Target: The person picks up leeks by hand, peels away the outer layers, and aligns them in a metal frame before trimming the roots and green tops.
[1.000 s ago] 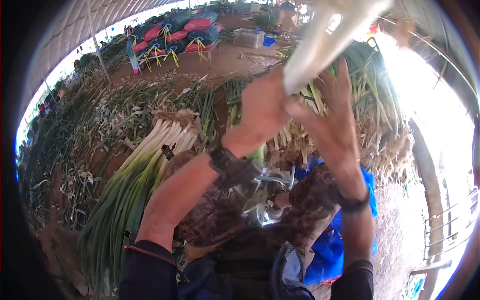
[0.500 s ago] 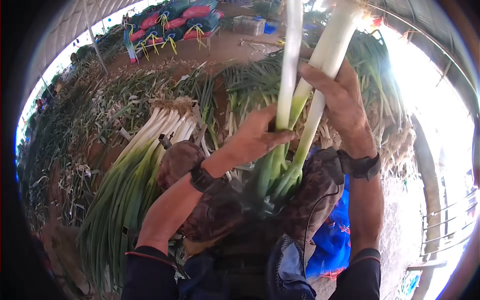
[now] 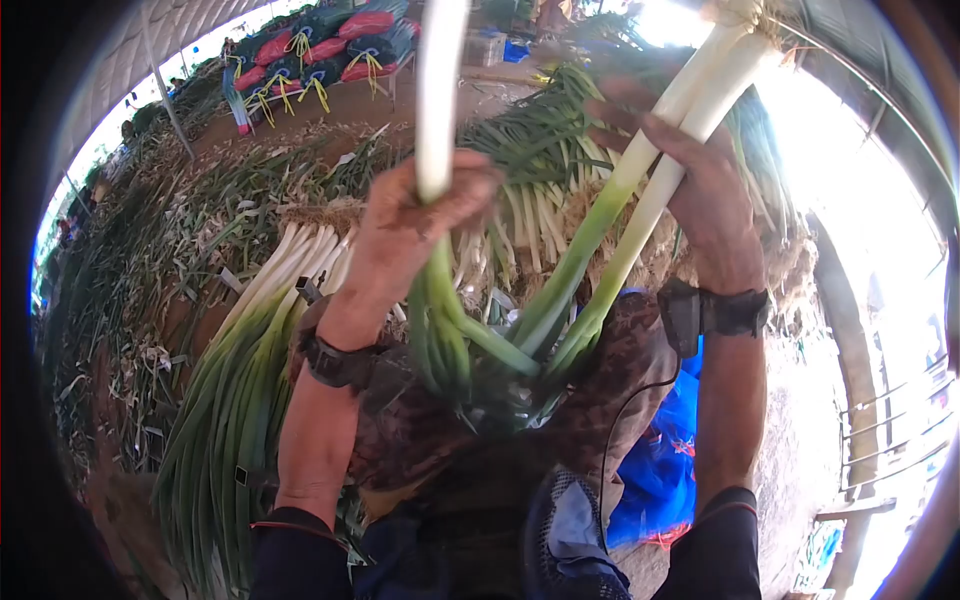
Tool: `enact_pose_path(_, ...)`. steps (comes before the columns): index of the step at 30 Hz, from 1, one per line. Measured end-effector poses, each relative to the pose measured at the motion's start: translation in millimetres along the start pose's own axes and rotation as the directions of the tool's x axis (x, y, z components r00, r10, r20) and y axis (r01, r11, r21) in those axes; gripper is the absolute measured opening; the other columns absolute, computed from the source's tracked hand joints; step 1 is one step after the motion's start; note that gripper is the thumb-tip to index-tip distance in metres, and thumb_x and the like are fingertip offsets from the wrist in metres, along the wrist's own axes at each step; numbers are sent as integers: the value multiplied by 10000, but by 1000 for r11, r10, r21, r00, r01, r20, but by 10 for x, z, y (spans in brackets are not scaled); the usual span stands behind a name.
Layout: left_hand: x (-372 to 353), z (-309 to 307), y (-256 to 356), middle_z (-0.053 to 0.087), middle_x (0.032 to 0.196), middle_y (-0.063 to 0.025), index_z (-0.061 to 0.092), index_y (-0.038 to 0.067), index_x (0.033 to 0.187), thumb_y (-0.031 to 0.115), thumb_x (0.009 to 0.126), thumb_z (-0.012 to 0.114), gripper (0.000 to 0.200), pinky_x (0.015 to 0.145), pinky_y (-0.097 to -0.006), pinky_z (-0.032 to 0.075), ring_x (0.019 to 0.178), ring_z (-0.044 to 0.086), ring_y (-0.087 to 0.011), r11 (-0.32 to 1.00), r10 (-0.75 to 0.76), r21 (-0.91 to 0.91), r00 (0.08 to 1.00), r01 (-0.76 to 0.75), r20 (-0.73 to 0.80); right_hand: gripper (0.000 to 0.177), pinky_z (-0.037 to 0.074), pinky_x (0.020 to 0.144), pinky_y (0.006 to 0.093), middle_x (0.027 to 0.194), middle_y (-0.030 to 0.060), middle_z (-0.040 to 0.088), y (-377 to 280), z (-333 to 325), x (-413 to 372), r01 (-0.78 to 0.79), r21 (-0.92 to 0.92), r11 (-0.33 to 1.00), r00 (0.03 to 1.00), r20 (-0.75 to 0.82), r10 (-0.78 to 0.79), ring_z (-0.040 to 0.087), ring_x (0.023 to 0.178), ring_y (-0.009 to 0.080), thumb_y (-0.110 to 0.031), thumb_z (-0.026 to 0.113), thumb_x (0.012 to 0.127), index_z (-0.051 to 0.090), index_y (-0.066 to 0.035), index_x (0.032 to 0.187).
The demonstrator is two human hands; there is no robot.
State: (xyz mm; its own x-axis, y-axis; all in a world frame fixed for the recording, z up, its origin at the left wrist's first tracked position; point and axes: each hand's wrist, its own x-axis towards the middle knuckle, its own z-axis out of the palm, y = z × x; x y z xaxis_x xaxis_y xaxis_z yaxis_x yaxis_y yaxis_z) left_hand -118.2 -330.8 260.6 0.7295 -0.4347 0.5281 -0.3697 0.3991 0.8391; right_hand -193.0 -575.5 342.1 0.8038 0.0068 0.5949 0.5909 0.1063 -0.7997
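Note:
In my left hand [image 3: 425, 215], closed and slightly blurred, a thick green onion [image 3: 437, 110] stands upright, its white stalk reaching past the top of the view. My right hand [image 3: 695, 170] grips two more green onions [image 3: 645, 185], which slant up to the right with their roots at the top. Its thumb lies across the stalks; the other fingers are smeared by motion. The leaves of all these onions come down between my knees, where their ends are hard to make out. Both wrists wear black bands.
A bundle of green onions [image 3: 235, 410] lies at my left, roots away from me. More onions [image 3: 530, 200] are heaped ahead, with leaf scraps [image 3: 190, 250] over the ground. Filled net sacks [image 3: 320, 50] are stacked at the back. Blue netting [image 3: 655, 460] sits beside my right leg.
My left hand has moved left and up with its onion, apart from the other two. My right hand still holds its pair, which now tilts further right.

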Motion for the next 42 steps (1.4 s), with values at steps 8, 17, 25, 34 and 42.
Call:
enact_pose_path(8, -88, 472, -412, 688, 1080, -53, 636, 11, 1214, 88, 851, 748, 387, 759, -247, 501, 911, 614, -81, 979, -190, -35, 953, 203, 235, 678, 455, 1026, 359, 1240, 127, 607, 310, 127, -129, -142, 99, 985, 990, 13, 141, 571, 1181, 219, -224, 695, 879, 388, 49, 1418)
enact_pose_path(17, -184, 546, -581, 661, 1176, -92, 568, -21, 1272, 45, 899, 663, 391, 918, -308, 519, 1043, 642, -161, 949, -306, 19, 901, 316, 306, 504, 568, 890, 414, 1260, 224, 595, 193, 15, -50, -232, 14, 973, 963, -137, 232, 624, 1134, 305, -144, 605, 947, 427, 69, 1368)
enact_pose_path(25, 123, 289, -71, 630, 1275, -151, 501, -10, 1378, 72, 809, 655, 595, 920, -297, 512, 1108, 633, -196, 951, -170, -180, 911, 252, 377, 594, 516, 988, 482, 1317, 276, 541, -102, -157, 23, -112, 125, 986, 992, 65, 104, 582, 1180, 387, -253, 572, 970, 363, 70, 1423)
enact_pose_path(34, 171, 598, -205, 664, 1197, -151, 587, -46, 1270, 15, 771, 692, 513, 996, -373, 494, 1123, 633, -252, 924, -227, -142, 808, 355, 544, 414, 535, 955, 408, 1215, 180, 632, -161, -60, 41, -135, 113, 984, 971, 215, 108, 627, 1134, 293, -209, 605, 961, 529, 28, 1292)
enact_pose_path(42, 203, 385, -165, 680, 1178, -111, 624, 17, 1258, 85, 789, 694, 479, 966, -328, 487, 1064, 641, -179, 902, -357, -14, 764, 431, 538, 402, 541, 943, 407, 1198, 187, 653, -279, 59, 159, -138, 43, 989, 969, 214, 126, 654, 1067, 274, -196, 651, 922, 580, 40, 1240)
